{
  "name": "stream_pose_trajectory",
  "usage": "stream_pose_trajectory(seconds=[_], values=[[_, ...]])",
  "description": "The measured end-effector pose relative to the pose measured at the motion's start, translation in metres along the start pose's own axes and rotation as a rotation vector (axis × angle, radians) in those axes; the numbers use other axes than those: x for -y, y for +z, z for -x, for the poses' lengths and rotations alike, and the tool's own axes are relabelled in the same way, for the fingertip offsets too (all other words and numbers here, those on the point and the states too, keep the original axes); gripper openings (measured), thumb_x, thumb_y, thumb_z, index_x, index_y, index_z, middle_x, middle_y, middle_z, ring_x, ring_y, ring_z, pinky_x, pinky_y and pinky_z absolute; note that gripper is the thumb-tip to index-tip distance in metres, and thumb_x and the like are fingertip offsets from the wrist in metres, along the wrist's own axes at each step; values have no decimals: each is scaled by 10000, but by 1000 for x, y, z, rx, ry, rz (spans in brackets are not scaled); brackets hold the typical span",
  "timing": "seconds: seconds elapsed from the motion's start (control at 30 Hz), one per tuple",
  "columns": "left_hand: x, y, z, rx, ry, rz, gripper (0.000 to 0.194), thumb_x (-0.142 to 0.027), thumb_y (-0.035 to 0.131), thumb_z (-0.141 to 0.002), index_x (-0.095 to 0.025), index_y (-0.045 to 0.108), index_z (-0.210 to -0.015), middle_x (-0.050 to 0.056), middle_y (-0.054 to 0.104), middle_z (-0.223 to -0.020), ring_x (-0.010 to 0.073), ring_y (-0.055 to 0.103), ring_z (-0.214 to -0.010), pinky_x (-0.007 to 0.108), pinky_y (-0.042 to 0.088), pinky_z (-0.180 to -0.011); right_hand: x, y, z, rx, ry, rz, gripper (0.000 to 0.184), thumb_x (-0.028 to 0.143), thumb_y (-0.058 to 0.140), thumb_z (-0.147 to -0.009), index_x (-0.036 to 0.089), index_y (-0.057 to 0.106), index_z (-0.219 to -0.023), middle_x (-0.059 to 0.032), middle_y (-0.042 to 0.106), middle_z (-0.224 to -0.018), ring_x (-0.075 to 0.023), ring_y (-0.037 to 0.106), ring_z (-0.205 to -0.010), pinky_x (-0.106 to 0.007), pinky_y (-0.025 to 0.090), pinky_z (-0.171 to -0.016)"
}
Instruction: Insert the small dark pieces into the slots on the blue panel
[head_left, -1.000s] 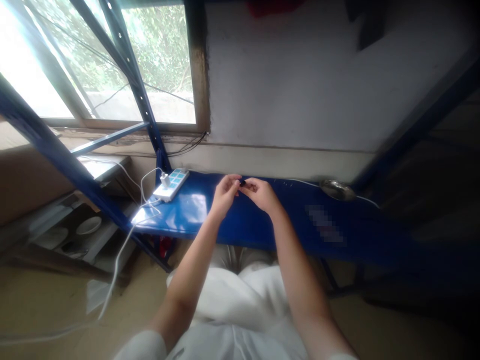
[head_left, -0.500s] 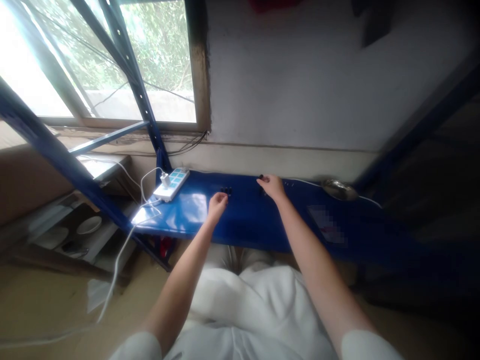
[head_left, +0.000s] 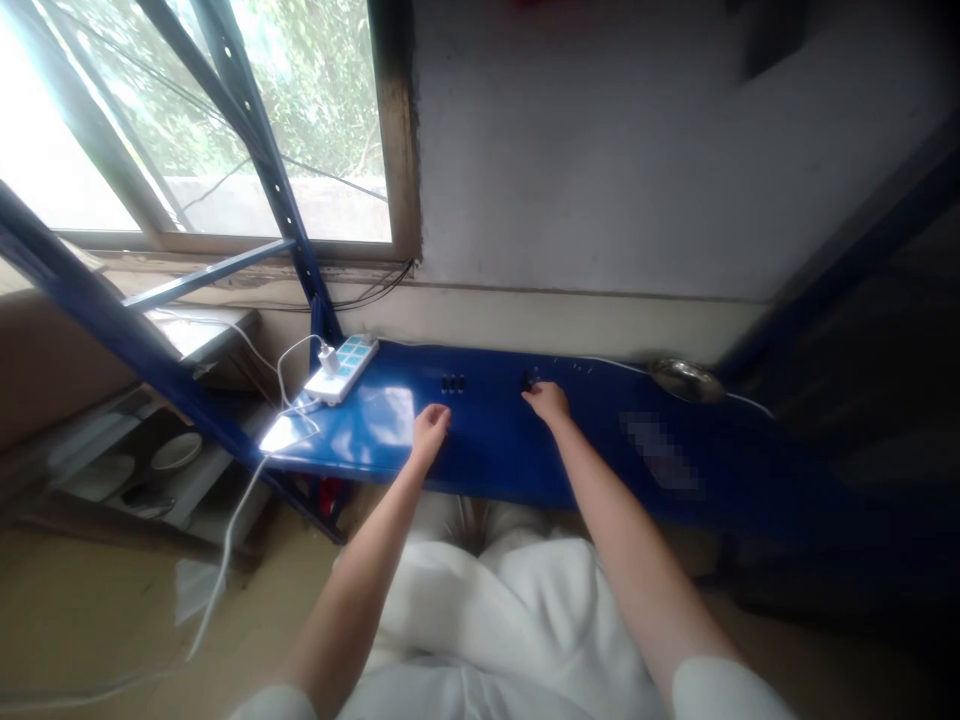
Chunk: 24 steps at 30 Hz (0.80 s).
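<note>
Your 3 dark pieces (head_left: 453, 384) lie in a row on the blue table (head_left: 495, 450), seemingly done; the dark item (head_left: 526, 382) at your right hand (head_left: 548, 402) looks unfinished. Those fingers nearly meet, grip unclear; your left hand (head_left: 431, 432) curls nearby, contents hidden.

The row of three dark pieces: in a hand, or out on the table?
Out: the three dark pieces rest on the blue table, with bare surface between them and the left hand. Upright or tipped, I cannot tell.
</note>
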<state>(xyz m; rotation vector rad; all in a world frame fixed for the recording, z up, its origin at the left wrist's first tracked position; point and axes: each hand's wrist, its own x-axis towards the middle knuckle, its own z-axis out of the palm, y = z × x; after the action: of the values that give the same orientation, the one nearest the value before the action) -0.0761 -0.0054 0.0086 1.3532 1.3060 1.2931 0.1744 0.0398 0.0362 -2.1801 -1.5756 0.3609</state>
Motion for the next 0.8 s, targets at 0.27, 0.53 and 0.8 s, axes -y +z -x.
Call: stream_pose_trajectory(seconds=[0.27, 0.53, 0.8], values=[[-6, -1, 4, 3, -23, -25, 200, -341, 527, -731, -148, 570, -758, -17, 519, -562, 81, 473, -474, 190, 389, -475, 2, 9, -5, 13, 27, 30, 199, 339, 563, -751, 187, 666, -827, -85, 681, -871, -199, 628, -802, -226, 409, -580], [1, -1, 3, 6, 1, -46, 216, -359, 521, -744, -152, 579, -766, -17, 525, -569, 86, 485, -485, 192, 395, -484, 3, 16, -5, 12, 42, 26, 196, 319, 565, -755, 188, 674, -849, -81, 683, -885, -179, 630, -791, -218, 421, -600], [-3, -2, 5, 13, 2, -46, 217, -358, 520, -748, -151, 583, -761, -15, 528, -567, 90, 488, -488, 198, 403, -491, -1, 22, -8, 2, 28, 6, 196, 303, 570, -753, 166, 676, -845, -88, 685, -849, -188, 635, -807, -217, 432, -615]])
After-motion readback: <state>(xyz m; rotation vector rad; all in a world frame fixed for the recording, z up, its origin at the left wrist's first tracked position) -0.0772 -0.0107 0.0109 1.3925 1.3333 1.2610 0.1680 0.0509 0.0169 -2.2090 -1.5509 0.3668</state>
